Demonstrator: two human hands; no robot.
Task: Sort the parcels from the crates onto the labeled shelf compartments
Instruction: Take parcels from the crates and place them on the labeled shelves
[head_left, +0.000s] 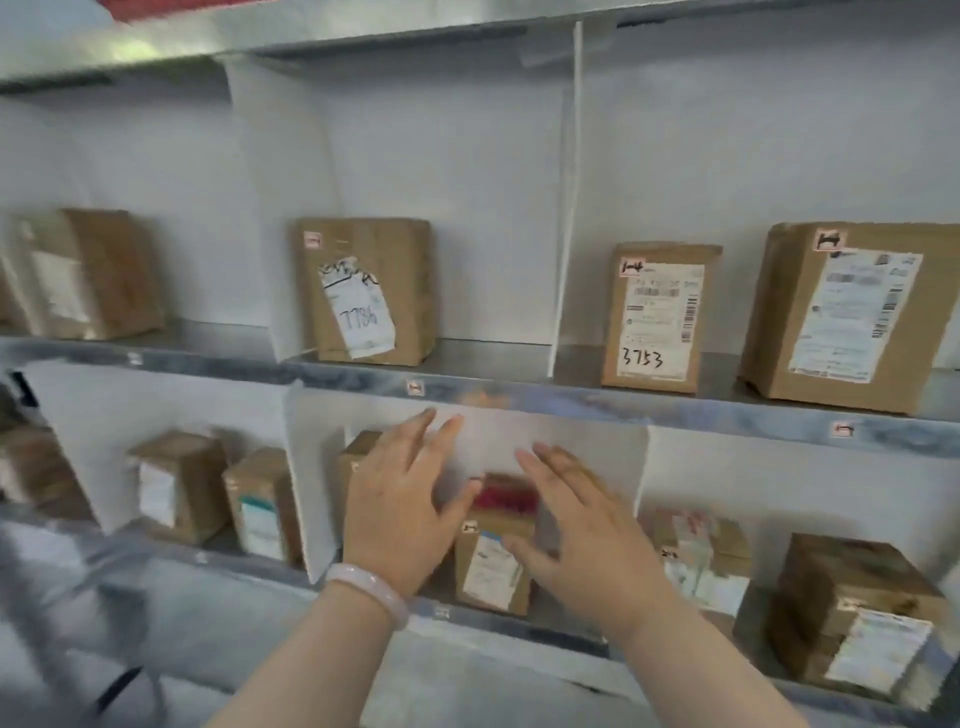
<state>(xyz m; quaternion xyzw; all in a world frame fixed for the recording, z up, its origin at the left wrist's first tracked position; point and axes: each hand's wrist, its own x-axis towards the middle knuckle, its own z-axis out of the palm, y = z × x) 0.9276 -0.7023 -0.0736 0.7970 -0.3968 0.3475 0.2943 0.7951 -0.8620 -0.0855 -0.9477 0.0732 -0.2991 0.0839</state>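
Metal shelf (571, 401), two tiers in view, split into compartments by white dividers (567, 208). Picture blurred at the left edge.

Upper tier, right compartment: large box (852, 317) with a printed label, standing just right of a slimmer box (657, 317) marked "3753". The two are apart. Middle compartment: one box (363, 291), label peeling, handwritten digits that look like "7786". Far left: another box (104, 270), too blurred to read.

Lower tier, far right: stack of boxes (852, 608), label facing out. Left of it, a heap of parcels (701, 556), indistinct. Left compartment: two upright boxes (179, 483) side by side.

Lower middle compartment: small parcel (493, 566) stands upright on the shelf, red band at its top, white label on its front. A further carton (358, 452) sits behind the left hand (400, 509), mostly hidden.

Both hands are raised in front of this compartment, one on either side of the small parcel. Left grip wide, fingers spread and straight, holding nothing. Right hand (582, 530) the same: wide grip, nothing held. Thumbs lie close to the parcel; cannot tell whether they touch it.

Pale bracelet (369, 592) on the left wrist.

Small tags (414, 387) on the shelf's front rail, print unreadable.
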